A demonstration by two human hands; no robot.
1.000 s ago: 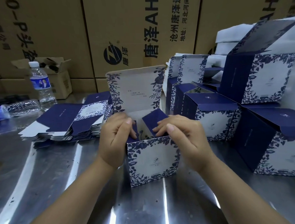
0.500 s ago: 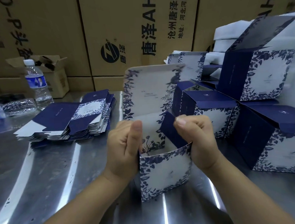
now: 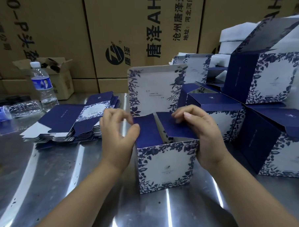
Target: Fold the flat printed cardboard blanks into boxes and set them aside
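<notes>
On a polished steel worktable (image 3: 62, 185), a half-formed blue-and-white floral cardboard box (image 3: 164, 166) stands upright in front of the person, its tall white lid panel (image 3: 154, 89) raised at the back. Two navy side flaps lean inward over the open top. The left hand (image 3: 119, 137) is loosely spread beside the box, thumb touching the left navy flap (image 3: 146, 130), its fingers blurred. The right hand (image 3: 203, 136) wraps the box's upper right corner, palm against the side wall and bent fingers pressing on the right navy flap (image 3: 178, 129). A stack of flat navy-and-white printed blanks (image 3: 68, 123) lies to the left; folded boxes of the same print (image 3: 275, 142) crowd the right side, some stacked. An upright clear plastic water bottle (image 3: 43, 87) and a crushed one lying flat (image 3: 23, 107) sit at far left near a small open brown carton (image 3: 61, 77), before a wall of large brown shipping cartons (image 3: 124, 28).
</notes>
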